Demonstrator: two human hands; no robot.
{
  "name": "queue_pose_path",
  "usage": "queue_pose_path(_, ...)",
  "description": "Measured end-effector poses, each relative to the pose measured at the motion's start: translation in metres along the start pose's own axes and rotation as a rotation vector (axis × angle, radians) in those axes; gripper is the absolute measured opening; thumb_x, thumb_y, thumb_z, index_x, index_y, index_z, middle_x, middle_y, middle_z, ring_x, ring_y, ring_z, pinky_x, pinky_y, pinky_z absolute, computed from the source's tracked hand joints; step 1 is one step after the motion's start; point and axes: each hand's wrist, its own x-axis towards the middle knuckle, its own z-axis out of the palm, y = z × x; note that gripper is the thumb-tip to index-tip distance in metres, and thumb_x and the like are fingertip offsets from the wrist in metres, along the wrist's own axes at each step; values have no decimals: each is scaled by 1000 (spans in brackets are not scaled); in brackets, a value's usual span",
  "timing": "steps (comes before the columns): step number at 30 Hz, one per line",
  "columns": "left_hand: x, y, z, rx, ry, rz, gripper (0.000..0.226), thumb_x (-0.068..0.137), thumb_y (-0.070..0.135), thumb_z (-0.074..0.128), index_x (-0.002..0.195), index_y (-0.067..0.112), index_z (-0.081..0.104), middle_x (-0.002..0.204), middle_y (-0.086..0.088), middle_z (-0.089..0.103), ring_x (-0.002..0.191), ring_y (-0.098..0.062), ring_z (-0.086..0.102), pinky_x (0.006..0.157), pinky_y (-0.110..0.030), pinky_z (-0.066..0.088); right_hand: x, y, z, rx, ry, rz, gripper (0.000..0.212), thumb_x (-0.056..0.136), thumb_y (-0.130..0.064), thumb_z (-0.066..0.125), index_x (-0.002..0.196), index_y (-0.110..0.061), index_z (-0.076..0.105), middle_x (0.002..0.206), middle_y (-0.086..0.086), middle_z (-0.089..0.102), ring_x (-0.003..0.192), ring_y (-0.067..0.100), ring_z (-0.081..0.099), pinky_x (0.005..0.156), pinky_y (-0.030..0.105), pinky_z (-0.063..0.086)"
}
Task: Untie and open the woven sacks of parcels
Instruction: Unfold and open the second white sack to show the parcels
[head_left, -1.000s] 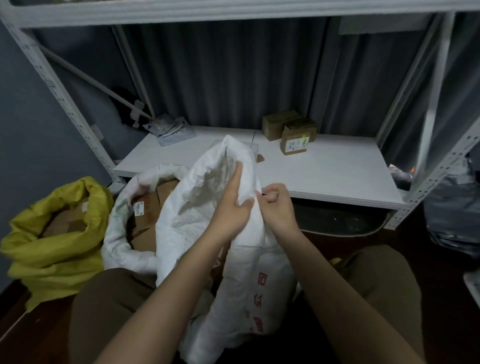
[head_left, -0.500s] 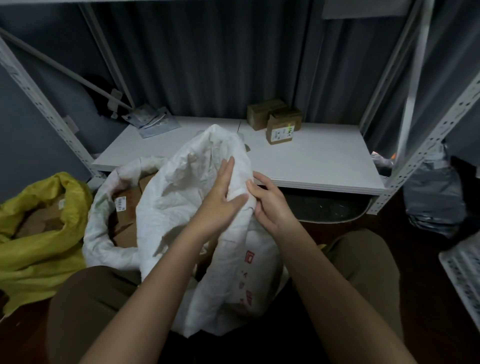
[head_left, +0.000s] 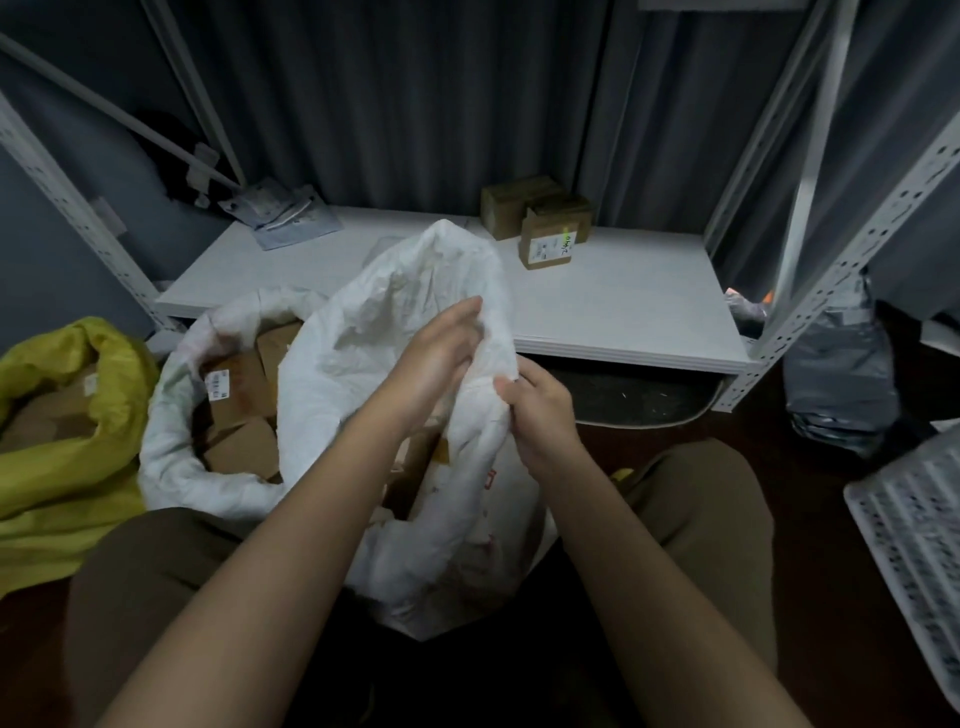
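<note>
Shelving (head_left: 623, 306) stood before you as the largest item, its white board carrying two cardboard boxes (head_left: 540, 226) toward the rear edge and some grey mailers (head_left: 280, 221) at the rear left corner. On the floor to your left sat a yellow sack (head_left: 67, 415), mouth open, with brown parcels showing inside. Beside it, touching the front left corner of the shelf board, was an opened white sack (head_left: 176, 447), rim rolled down over cartons. Between your knees stood the white woven sack (head_left: 395, 332) under work, its upper fabric raised and crumpled, a carton visible through the gap low at the front. Your left hand (head_left: 436, 358) lay against the fabric near the top, fingers fairly straight; motion blur prevented a firmer reading. Your right hand (head_left: 540, 410) had its fingers curled around a gathered fold at the sack's right edge.

Risks, in my judgement: a hard pull on that fold could tip the sack toward the shelf or spill its cartons, as nothing braced its base. Whether any tie remained was not discernible; if one did, tugging the fabric could tighten it.
</note>
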Motion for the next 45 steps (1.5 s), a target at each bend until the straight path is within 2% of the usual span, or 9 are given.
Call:
queue_pose_path(5, -11, -51, -8, 491, 8, -8, 64, 80, 32, 62, 140, 24, 42, 129, 4, 57, 115, -13, 56, 99, -42, 47, 14, 27, 1, 343, -23, 204, 37, 95, -10, 53, 132, -3, 48, 122, 25, 60, 104, 33, 65, 83, 40, 57)
queue_pose_path(10, -1, -67, -1, 524, 211, 109, 58, 77, -5, 60, 132, 13, 54, 129, -6, 59, 117, -16, 56, 100, -33, 47, -1, 33, -1, -179, 338, -14, 19, 87, -26, 68, 90, -9, 61, 77, -4, 62, 76, 11, 59, 68, 23, 49)
queue_pose_path(14, 4, -68, 6, 589, 176, 246, 55, 79, -10, 51, 131, 8, 54, 131, -7, 58, 121, -13, 52, 105, -26, 40, -20, 38, -8, -329, 157, -76, 22, 92, -25, 59, 86, -4, 63, 70, 5, 61, 68, 4, 58, 68, 25, 52)
queue_pose_path(21, -2, -57, 2, -33, -85, -152, 70, 77, -5, 37, 142, 19, 40, 143, -7, 46, 128, -20, 45, 111, -38, 32, -26, 33, -7, -238, -38, -20, 24, 88, -7, 62, 111, -15, 65, 96, -1, 71, 89, 7, 67, 72, 17, 52)
queue_pose_path(25, -7, -43, 0, -192, -121, -152, 60, 89, -11, 29, 144, 14, 36, 140, -5, 48, 125, -18, 49, 105, -32, 38, -22, 36, 0, -175, 121, -8, 35, 83, 6, 58, 114, -8, 65, 97, 3, 70, 84, 9, 65, 70, 18, 52)
queue_pose_path(31, -11, -53, -8, 848, -81, -147, 48, 97, 32, 47, 141, 13, 40, 140, -10, 49, 124, -23, 48, 100, -32, 39, 20, 26, 0, 17, 183, 292, 26, 90, 9, 46, 110, -2, 59, 121, 27, 58, 108, 37, 59, 95, 44, 49)
queue_pose_path(37, -11, -62, -12, 1277, -73, -27, 51, 88, 33, 57, 134, 20, 41, 121, -4, 61, 103, -26, 59, 85, -38, 49, 31, 1, 18, 111, 326, 165, 42, 78, 15, 50, 115, -4, 54, 104, 17, 58, 86, 28, 59, 67, 35, 52)
queue_pose_path(41, -6, -39, -35, 1481, 74, 179, 29, 94, 27, 48, 122, 21, 51, 110, -6, 64, 97, -26, 60, 75, -35, 50, 10, -9, 4, -272, 232, -226, 45, 77, 1, 60, 109, -25, 42, 100, 9, 50, 76, 22, 56, 68, 35, 49)
queue_pose_path(45, -10, -26, -48, 1565, 19, 334, 29, 93, 27, 47, 122, 24, 52, 114, -2, 63, 101, -24, 59, 66, -29, 37, 1, -23, -18, -1263, -13, -735, 51, 81, -29, 55, 132, -29, 47, 142, 6, 26, 127, 24, 27, 106, 37, 28)
